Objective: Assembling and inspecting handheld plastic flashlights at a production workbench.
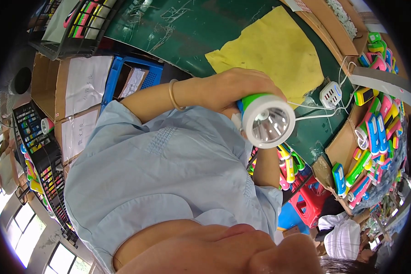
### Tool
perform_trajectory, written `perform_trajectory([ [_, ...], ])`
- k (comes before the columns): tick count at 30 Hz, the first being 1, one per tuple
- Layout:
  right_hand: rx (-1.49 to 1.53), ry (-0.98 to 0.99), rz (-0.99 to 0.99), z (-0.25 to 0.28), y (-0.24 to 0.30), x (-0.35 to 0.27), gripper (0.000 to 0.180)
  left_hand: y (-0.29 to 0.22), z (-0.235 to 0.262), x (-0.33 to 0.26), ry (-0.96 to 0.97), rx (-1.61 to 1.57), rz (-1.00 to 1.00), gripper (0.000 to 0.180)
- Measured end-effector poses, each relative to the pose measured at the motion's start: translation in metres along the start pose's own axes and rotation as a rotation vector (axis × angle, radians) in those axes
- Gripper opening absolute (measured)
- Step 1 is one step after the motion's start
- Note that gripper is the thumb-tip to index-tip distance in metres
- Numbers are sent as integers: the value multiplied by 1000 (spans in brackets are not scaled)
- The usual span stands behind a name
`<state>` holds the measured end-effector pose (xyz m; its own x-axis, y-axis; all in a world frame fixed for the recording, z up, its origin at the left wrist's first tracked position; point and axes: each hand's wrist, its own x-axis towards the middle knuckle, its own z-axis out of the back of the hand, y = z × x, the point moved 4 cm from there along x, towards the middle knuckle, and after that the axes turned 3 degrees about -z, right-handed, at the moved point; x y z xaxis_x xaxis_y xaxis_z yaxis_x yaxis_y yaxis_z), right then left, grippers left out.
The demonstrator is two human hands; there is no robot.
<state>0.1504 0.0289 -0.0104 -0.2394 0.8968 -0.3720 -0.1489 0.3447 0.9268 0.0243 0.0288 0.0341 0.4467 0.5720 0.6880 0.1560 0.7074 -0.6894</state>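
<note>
My left hand, with a bangle on its wrist, is wrapped over a flashlight. The flashlight has a white rim, a clear lens with a silvery reflector, and a green and blue body. Its lens end is turned up towards the camera. My right forearm rises from below to the flashlight, which hides the right hand and its fingers. Two white cables run from a white multi-port charger towards the flashlight; whether either is plugged into it cannot be seen. A yellow cloth lies beyond my left hand.
The green table has scuffed tape on it. Many colourful flashlights fill a cardboard box at the right. Black crates, a blue crate and cartons stand left. A red stool and another person are lower right.
</note>
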Motion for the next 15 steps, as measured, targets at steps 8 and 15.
perform_trajectory([
  [8,-585,2,633,7,-27,-2,36,8,-2,-8,-54,102,-111,55],
  [15,-514,-80,716,16,-1,-12,28,7,10,-9,-76,198,179,69],
])
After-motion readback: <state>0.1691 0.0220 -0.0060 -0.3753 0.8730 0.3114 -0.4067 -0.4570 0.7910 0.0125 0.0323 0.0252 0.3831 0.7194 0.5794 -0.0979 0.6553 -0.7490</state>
